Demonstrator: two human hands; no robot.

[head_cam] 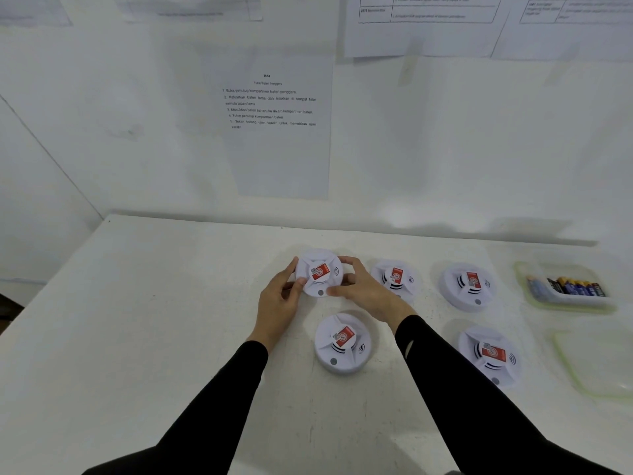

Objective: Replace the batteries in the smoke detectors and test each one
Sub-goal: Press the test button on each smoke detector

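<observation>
Several round white smoke detectors with red labels lie face up on the white table (171, 320). Both hands hold the far-left detector (319, 273): my left hand (279, 303) grips its left rim, and my right hand (363, 291) grips its right rim with the thumb near the grey test button. A second detector (343, 342) lies just in front of it, between my forearms. Others sit to the right: one (397, 279) partly behind my right hand, one (467, 286) farther right, one (489, 356) at the front right.
A clear tray (565, 303) holding several batteries sits at the far right. In front of it lies an empty clear container (596, 361). Printed instruction sheets (279, 132) hang on the white wall behind the table.
</observation>
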